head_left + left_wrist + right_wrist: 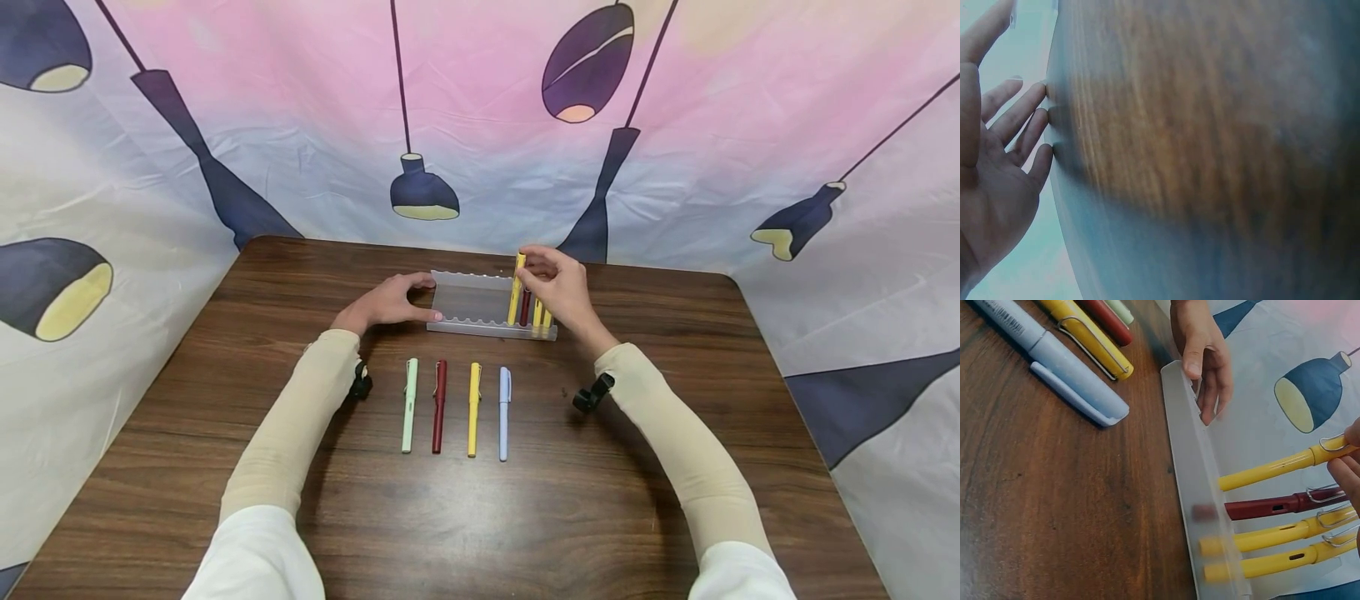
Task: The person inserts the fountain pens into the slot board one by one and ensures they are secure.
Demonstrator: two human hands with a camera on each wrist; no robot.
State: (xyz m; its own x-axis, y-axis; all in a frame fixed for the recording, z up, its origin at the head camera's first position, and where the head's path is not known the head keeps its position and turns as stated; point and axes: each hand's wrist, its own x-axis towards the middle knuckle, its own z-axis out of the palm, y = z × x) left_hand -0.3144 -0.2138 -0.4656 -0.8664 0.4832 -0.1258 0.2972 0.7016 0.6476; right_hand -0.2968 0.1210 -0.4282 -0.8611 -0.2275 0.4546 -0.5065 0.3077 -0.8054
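A clear pen rack (472, 302) with notched rails stands toward the back of the table. My left hand (386, 302) spans its left end, thumb at the front rail, fingertips at the back corner. In the left wrist view the other fingers (1016, 119) are spread loosely. My right hand (558, 287) pinches a yellow pen (1272, 472) near its clipped cap, the lower end at the front rail. Beside it in the rack lie a dark red pen (1260, 507) and two yellow pens, the nearer one (1266, 537) and the outermost one (1272, 565).
On the wooden table (585, 500), in front of the rack, lie a mint green pen (409, 408), a dark red pen (439, 408), a yellow pen (474, 410) and a light blue pen (504, 415). A lamp-patterned cloth (495, 125) hangs behind the table.
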